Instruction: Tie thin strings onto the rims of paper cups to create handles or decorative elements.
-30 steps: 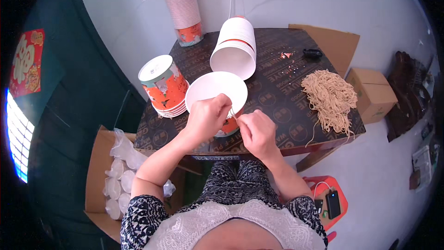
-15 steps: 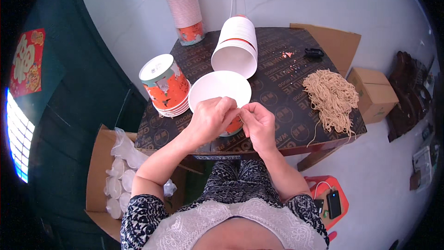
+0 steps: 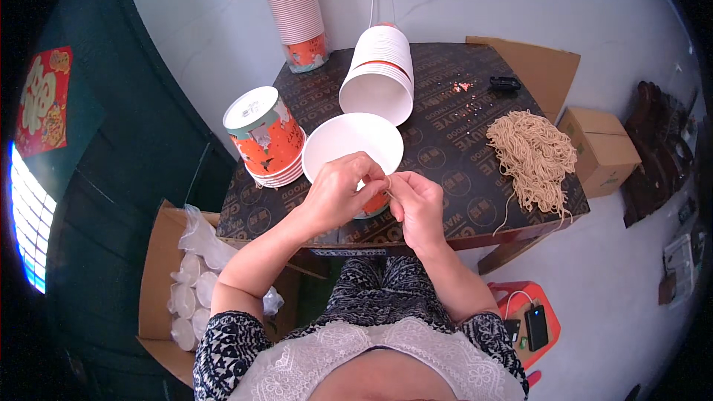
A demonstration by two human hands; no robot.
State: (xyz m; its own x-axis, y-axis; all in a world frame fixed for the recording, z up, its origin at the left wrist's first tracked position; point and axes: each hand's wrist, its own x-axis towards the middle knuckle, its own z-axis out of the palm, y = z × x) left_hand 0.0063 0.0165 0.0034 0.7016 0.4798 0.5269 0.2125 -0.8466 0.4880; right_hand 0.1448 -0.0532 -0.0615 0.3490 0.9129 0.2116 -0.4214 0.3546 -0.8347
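Observation:
A paper bucket [image 3: 355, 137] with a white inside and an orange printed side stands before me at the table's front. My left hand [image 3: 336, 191] bends over its near rim, thumb and forefinger pinched. Just to the right, my right hand [image 3: 420, 206] pinches at the same spot, fingertips almost touching the left ones. Between them shows a short bit of what looks like thin tan cord [image 3: 389, 186]; the fingers hide most of it. A heap of tan cord [image 3: 532, 160] lies at the table's right.
Upside-down orange buckets [image 3: 264, 141] stack at the left. Nested white buckets [image 3: 379, 78] lie on their side behind, and a tall wrapped stack [image 3: 295, 15] stands at the back. A black object [image 3: 504, 84] sits far right. An open carton [image 3: 167, 275] stands below left, a red stool [image 3: 546, 304] below right.
My left fingers have opened into a rounder loop, and the right hand has turned slightly, showing a bit more of the cord. The buckets have not moved.

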